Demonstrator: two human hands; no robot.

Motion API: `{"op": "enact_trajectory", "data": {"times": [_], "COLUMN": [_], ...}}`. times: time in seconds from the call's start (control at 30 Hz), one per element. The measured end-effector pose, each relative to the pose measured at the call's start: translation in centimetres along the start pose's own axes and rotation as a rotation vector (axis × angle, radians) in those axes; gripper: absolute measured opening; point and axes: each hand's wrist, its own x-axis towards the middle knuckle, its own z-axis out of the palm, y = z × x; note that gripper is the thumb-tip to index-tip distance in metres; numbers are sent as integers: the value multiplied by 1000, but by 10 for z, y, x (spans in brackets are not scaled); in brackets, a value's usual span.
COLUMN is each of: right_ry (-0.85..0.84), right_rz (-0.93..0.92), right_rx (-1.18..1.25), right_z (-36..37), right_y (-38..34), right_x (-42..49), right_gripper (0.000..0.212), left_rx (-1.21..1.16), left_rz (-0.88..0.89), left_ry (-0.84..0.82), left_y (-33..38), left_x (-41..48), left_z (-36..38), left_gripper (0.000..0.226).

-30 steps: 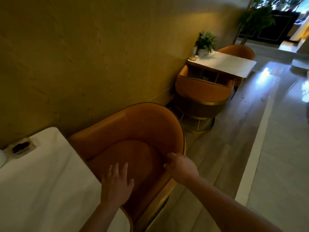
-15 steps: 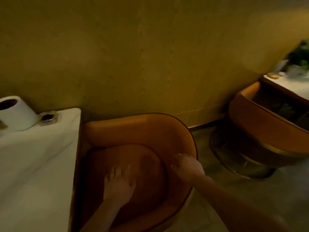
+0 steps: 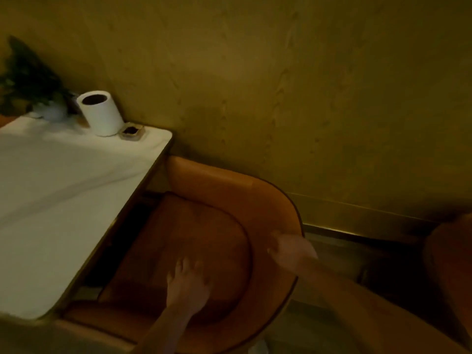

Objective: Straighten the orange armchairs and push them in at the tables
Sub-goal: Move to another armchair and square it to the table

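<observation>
We look down on an orange armchair [image 3: 224, 200] drawn up against the white bench [image 3: 63, 200]; the chair's front sits under the bench edge, its curved back bows away from the bench, and one arm runs close along the yellow wall [image 3: 281, 85]; whether that arm touches the wall we cannot tell. Our left hand [image 3: 187, 284] lies flat on the seat cushion with the fingers spread, open and gripping nothing; the forearm comes up from the lower edge of the view across the chair's near rim. Our right hand [image 3: 291, 249] rests on the top of the chair's curved back, on the side away from the bench; it is blurred, the fingers seem to curl over the rim, yet we cannot tell for certain whether it grips or merely presses there.

On the bench, at the corner nearest the wall, stands a white cylinder [image 3: 101, 112] with a dark opening on top; just beside it, nearer the armchair, lies a small dark dish [image 3: 132, 130]; beyond the cylinder, farther from the chair, stands a potted plant [image 3: 30, 80]. Well apart from the armchair, on the side opposite the bench, the rounded edge of a second orange chair [image 3: 447, 264] shows at the border of the view, with dim floor [image 3: 339, 254] between the two.
</observation>
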Motion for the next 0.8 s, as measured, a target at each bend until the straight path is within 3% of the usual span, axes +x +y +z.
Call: {"op": "enact_trajectory", "data": {"times": [0.3,0.53,0.8], "right_ry": [-130,-154,-178], "right_rz": [-223,-464,-765], "right_rx": [-181,-319,-573], "right_z": [-27,-32,-14], "right_y": [17,16,24], "right_x": [108,192,294], "right_gripper": [53,40,42], "left_rx": [-193,-285,-467], "left_rz": [-303,-558,-926], "left_ry": [-16,0,47], "left_y": [25,36,101], "left_x": [18,16,24], "left_z": [8,28,61], "left_gripper": [73,70,63]}}
